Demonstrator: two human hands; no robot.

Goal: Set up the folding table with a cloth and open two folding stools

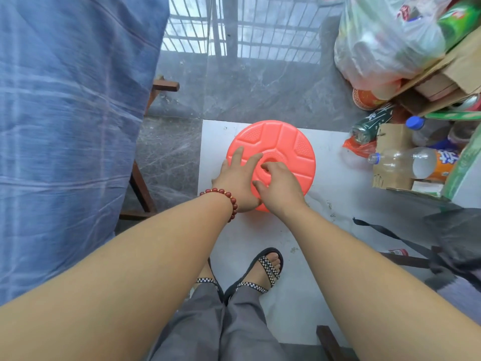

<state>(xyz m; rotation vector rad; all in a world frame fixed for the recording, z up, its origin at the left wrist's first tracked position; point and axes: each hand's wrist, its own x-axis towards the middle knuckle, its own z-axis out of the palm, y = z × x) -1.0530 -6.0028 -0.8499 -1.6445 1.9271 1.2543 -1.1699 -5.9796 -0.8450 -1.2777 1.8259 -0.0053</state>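
The stool [282,142], a round orange-red plastic unit, stands on a pale floor slab [335,186] straight ahead of the person, near frame centre. Only its seat disc is visible from above; the body beneath is hidden, so it cannot be told whether the unit is collapsed or extended. The left hand [238,183] lies flat on the near-left part of the seat with its fingers straight and spread, pressing and gripping nothing. The right hand [282,190] rests on the near side of the seat with its fingers bent toward the central recess [272,160]; the fingertips are partly hidden, so whether they hook into the recess or only touch it cannot be told. A red bead bracelet [230,199] sits on the left wrist. To the left, a blue cloth [65,126] hangs over a table, hiding the top; only dark wooden legs [141,190] show below its edge. To the right, cut off by the frame edge, lie a plastic bag [385,43], a cardboard box [393,138] and a clear bottle with an orange label [413,162]; the label text is unreadable. A sandalled foot [264,268] stands just behind the stool.
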